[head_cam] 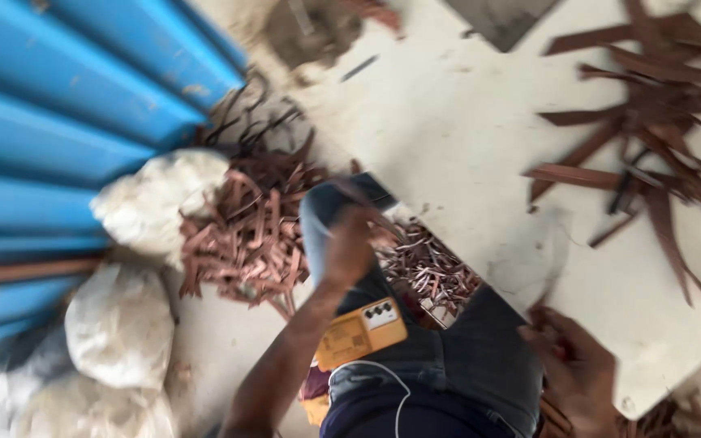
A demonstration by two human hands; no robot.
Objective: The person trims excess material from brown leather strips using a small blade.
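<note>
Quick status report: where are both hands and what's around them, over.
Left hand over knee by brown strip pile, grip blurred. Right hand at white board edge, on strips. Yellow device on lap.

Matt brown leather strips (245,243) on a scuffed white board (464,122).

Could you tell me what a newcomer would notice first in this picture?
Probably the blue corrugated sheet filling the upper left, then the reddish-brown strips heaped beside the white sacks. The left hand reaches toward that heap, while the right hand rests at the white board's edge.
</note>
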